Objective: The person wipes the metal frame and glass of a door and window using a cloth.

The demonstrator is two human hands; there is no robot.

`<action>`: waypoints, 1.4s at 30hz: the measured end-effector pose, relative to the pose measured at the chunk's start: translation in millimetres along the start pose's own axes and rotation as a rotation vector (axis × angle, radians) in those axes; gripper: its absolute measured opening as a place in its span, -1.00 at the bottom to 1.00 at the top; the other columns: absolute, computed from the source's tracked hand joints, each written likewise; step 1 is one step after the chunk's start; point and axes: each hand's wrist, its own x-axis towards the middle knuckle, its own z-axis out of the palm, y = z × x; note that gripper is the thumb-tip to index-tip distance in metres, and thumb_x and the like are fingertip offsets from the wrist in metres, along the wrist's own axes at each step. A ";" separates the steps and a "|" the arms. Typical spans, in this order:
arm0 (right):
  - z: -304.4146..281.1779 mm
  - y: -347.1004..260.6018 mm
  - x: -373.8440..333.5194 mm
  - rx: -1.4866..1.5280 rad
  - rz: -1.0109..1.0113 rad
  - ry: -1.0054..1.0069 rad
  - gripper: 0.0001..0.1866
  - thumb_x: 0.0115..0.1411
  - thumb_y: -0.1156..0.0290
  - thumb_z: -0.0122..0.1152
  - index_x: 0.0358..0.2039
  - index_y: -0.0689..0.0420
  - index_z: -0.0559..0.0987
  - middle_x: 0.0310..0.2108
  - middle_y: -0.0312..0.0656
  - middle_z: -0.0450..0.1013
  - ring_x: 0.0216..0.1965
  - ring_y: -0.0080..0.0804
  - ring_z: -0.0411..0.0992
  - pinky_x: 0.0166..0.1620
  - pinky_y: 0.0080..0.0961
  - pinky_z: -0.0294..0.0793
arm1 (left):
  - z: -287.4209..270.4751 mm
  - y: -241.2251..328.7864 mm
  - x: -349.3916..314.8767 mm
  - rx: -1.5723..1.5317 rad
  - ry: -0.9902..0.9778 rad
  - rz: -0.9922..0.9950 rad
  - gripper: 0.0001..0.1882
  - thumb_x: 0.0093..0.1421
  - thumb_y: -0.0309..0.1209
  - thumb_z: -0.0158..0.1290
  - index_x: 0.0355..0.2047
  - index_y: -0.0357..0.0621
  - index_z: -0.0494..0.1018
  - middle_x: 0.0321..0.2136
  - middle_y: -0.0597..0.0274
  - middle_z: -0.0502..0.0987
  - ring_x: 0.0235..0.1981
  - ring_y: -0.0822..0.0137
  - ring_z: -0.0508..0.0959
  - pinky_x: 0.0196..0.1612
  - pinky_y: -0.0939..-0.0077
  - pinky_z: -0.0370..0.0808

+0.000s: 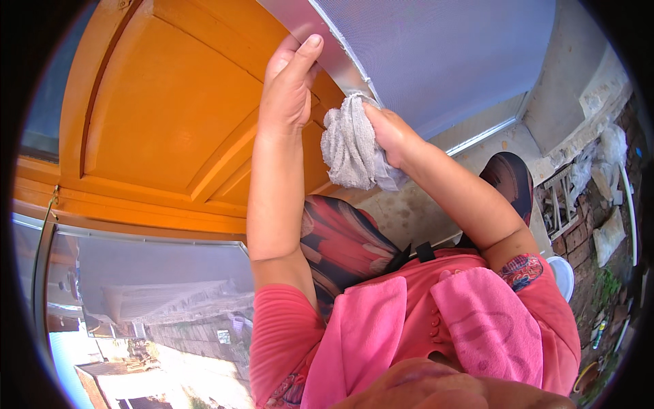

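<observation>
My left hand (288,82) grips the grey metal frame edge (325,48) of a mesh screen panel (436,54), thumb on top of the strip. My right hand (387,133) is closed on a bunched grey cloth (351,146) and presses it against the lower corner of that metal frame. The cloth hangs down below the hand. Behind both hands stands an orange wooden door (163,109) with raised panels.
A pink towel (409,327) lies over my shoulders and chest. A glass pane (150,300) at lower left reflects buildings. At right are a concrete floor (409,218), a white bucket (564,276), a brick wall (586,232) and plastic bags (610,235).
</observation>
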 end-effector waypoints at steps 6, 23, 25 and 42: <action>-8.5 1.3 -7.0 -0.042 0.034 0.006 -0.50 0.47 0.16 -0.16 0.08 0.31 0.55 -0.03 -0.01 0.60 -0.04 -0.21 0.61 0.06 -0.23 0.60 | 29.8 -11.0 10.0 -0.088 0.264 0.090 -0.74 0.36 -0.40 0.09 -0.01 -0.26 0.46 -0.10 0.24 0.57 0.00 0.40 0.49 0.18 0.40 0.38; -24.5 1.6 -1.8 -0.090 0.133 -0.001 -0.46 0.48 0.12 -0.15 0.13 0.34 0.51 0.00 -0.01 0.58 0.00 -0.21 0.59 0.06 -0.25 0.59 | 37.7 -17.9 13.4 -0.121 0.365 0.204 -0.77 0.31 -0.50 0.04 -0.03 -0.21 0.45 -0.16 0.33 0.55 -0.12 0.49 0.48 0.06 0.51 0.41; -28.1 3.9 -0.6 -0.086 0.122 -0.005 -0.47 0.49 0.08 -0.12 0.12 0.30 0.52 0.00 -0.06 0.58 -0.03 -0.28 0.58 0.05 -0.27 0.58 | 38.6 -18.9 13.5 -0.122 0.348 0.209 -0.76 0.30 -0.50 0.04 -0.03 -0.21 0.45 -0.14 0.33 0.54 -0.11 0.49 0.48 0.07 0.50 0.41; -33.7 9.1 0.9 -0.083 0.115 -0.001 -0.47 0.50 0.06 -0.07 0.14 0.29 0.51 0.02 -0.09 0.57 -0.02 -0.32 0.58 0.06 -0.32 0.58 | 33.2 -24.2 16.9 -0.161 0.286 0.199 -0.70 0.29 -0.48 0.05 0.02 -0.26 0.43 -0.11 0.30 0.53 -0.09 0.46 0.49 0.09 0.47 0.42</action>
